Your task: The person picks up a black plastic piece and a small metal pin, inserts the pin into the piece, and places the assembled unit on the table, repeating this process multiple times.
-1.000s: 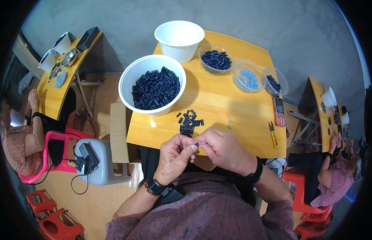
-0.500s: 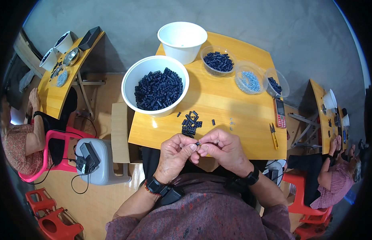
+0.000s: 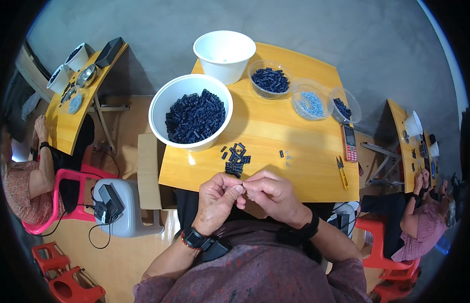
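Black pieces [image 3: 236, 161] are heaped on the worktop [image 3: 267, 129], just beyond the left hand [image 3: 215, 199] and right hand [image 3: 273, 196]; fingertips are brought together, but whether anything is grasped cannot be told.

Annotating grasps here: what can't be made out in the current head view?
All in the head view:
Anything between left hand and right hand: hidden by fingers.
Loose silvery bits: too small to identify.
Inside of cardboard box: mostly covered by tabletop.
Left co-worker: cut off by dark rim.
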Demonstrator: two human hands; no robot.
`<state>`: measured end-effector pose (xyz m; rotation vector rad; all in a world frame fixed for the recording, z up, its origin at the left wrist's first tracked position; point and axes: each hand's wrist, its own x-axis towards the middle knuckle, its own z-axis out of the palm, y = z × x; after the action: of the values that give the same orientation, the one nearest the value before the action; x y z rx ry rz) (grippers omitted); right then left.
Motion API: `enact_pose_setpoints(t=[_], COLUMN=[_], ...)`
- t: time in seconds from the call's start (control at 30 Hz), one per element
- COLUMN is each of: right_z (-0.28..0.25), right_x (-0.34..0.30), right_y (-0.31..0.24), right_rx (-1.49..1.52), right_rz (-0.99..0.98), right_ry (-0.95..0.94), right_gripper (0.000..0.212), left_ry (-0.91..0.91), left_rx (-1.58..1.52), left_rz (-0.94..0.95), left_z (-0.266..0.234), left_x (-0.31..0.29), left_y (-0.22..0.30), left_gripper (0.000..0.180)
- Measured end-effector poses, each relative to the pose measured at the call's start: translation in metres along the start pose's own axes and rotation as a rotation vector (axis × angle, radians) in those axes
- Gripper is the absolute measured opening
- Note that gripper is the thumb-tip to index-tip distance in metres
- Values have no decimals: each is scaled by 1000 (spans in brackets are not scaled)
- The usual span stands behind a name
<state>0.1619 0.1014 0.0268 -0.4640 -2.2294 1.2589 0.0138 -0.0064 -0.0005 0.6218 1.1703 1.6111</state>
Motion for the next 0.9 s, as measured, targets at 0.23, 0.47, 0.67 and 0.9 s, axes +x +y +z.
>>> enact_pose_setpoints(t=[0.23,0.47,0.67,0.9], right_z=[-61,-77,-72,-65], right_x=[21,24,27,32], right_y=[23,33,38,44], right_rx=[-622,-541,-571,-598], right_rz=[34,167,192,171], right_ry=[281,172,109,103], right_gripper=[14,16,9,4], left_ry=[130,168,197,250], left_rx=[-49,-66,-90,-104], left_rz=[67,78,114,141], left_z=[-6,-9,-11,-11], left_x=[5,6,6,7], left_y=[3,6,9,11], left_gripper=[6,7,7,5])
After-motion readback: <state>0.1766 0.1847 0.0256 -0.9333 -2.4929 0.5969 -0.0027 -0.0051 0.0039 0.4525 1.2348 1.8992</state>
